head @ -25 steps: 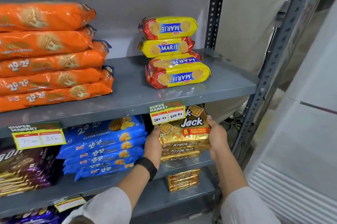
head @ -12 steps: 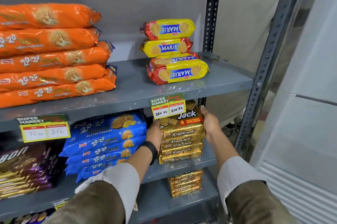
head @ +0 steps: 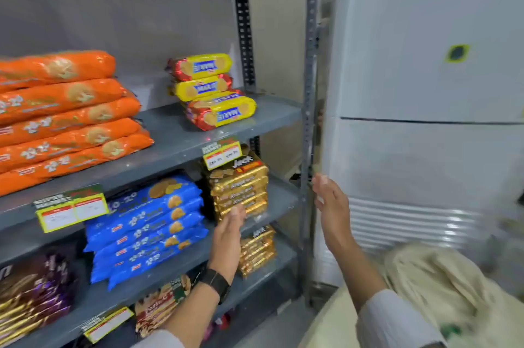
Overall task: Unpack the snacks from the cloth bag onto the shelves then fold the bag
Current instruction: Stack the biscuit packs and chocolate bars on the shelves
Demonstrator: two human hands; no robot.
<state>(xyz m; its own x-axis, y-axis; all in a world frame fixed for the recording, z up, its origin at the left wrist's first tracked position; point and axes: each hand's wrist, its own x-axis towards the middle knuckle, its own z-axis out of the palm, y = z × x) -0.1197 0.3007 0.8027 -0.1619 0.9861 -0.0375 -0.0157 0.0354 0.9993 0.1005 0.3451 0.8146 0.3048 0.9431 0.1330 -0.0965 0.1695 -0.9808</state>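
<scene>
Both hands have let go of the gold Krack Jack stack (head: 239, 189) and pulled back from it since half a second ago, and the camera has tipped up and to the right. Nearest, at the lower right, the cream cloth bag (head: 442, 285) lies crumpled beside the right sleeve. The right hand (head: 330, 200) hangs flat in the air in front of the rack's right upright (head: 309, 120), fingers straight and spread, holding nothing. The left hand (head: 228, 234), with a black wristband (head: 217, 284), is flat too, fingers straight and empty; its fingertips overlap the bottom of the Krack Jack stack, and whether they touch cannot be told through the blur. That stack stands at the right end of the middle shelf (head: 283, 191), just beside the blue 20-20 packs (head: 147, 223). A shorter gold stack (head: 256, 251) sits on the shelf below. Farther up, on the upper shelf (head: 175, 140), Marie packs (head: 209, 89) are piled toward the right end and orange packs (head: 65, 115) at the left. A price tag (head: 222, 153) hangs on that shelf's front edge.
</scene>
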